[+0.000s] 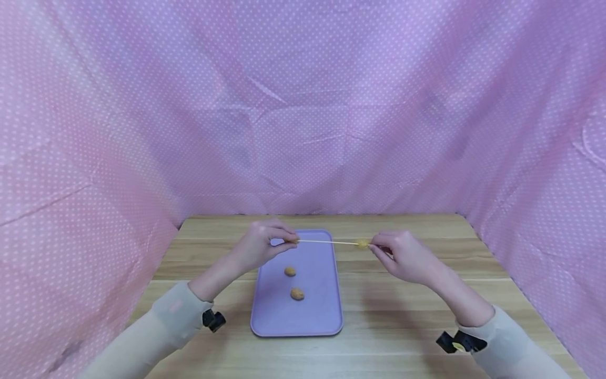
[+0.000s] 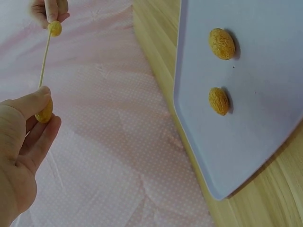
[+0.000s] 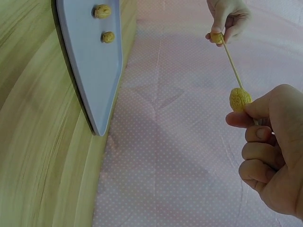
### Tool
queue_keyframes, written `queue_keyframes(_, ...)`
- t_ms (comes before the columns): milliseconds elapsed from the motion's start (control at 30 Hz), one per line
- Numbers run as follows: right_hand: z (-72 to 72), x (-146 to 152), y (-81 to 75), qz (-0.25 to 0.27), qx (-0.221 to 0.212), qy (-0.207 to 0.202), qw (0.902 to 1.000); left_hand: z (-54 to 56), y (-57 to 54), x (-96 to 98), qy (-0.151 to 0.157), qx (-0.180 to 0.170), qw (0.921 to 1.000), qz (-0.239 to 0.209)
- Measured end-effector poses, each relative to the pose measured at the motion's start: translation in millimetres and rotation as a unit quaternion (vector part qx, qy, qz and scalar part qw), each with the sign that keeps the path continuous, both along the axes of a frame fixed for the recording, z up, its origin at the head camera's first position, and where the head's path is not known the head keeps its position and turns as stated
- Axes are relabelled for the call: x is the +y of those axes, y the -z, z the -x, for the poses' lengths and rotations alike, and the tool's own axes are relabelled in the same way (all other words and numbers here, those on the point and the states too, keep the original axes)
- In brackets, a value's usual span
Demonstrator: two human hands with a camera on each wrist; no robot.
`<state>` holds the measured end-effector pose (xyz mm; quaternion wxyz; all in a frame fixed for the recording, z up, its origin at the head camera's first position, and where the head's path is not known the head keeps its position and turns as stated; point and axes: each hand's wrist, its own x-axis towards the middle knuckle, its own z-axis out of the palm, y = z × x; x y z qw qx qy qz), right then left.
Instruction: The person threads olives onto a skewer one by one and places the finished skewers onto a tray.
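Note:
A thin pale skewer [image 1: 326, 241] stretches almost level between the two hands, over the far part of a purple tray. My right hand [image 1: 404, 255] pinches it at one end. Just beyond those fingertips a wrinkled, golden-brown oval piece [image 3: 240, 99], like dried fruit, sits threaded on the skewer. At the opposite end, the thumb and fingers of my left hand [image 1: 265, 245] pinch a second such oval piece [image 2: 45, 112], right at the skewer's end. That piece is partly hidden by the thumb. Two more wrinkled pieces, one nearer [image 1: 297, 293] and one farther [image 1: 290, 271], lie on the tray.
The purple tray [image 1: 317, 321] has a low raised rim and lies lengthwise on a wood-grain table [image 1: 227, 347]. Pink polka-dot cloth [image 1: 303, 131] hangs behind the table and along both sides. Each sleeve carries a small black wrist device.

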<state>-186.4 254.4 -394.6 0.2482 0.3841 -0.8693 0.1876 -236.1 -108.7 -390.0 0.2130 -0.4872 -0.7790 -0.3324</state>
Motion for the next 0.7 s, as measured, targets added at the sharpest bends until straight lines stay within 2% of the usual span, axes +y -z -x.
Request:
queue_keyframes(333,5.6,-7.5,1.5,-0.002,-0.016,-0.007,0.9998,1.8,8.2,5.8,0.011,0.002,0.9999,0.004)
queue_keyframes(500,8.0,-9.8,2.5,-0.007,-0.025,-0.02,0.9995,3.0,9.0,7.8,0.02,0.001,0.9998,0.007)
queue_keyframes(700,10.3,-13.4,2.5,-0.011,-0.026,-0.033,0.9991,4.3,9.0,10.1,0.032,0.022,0.9992,0.013)
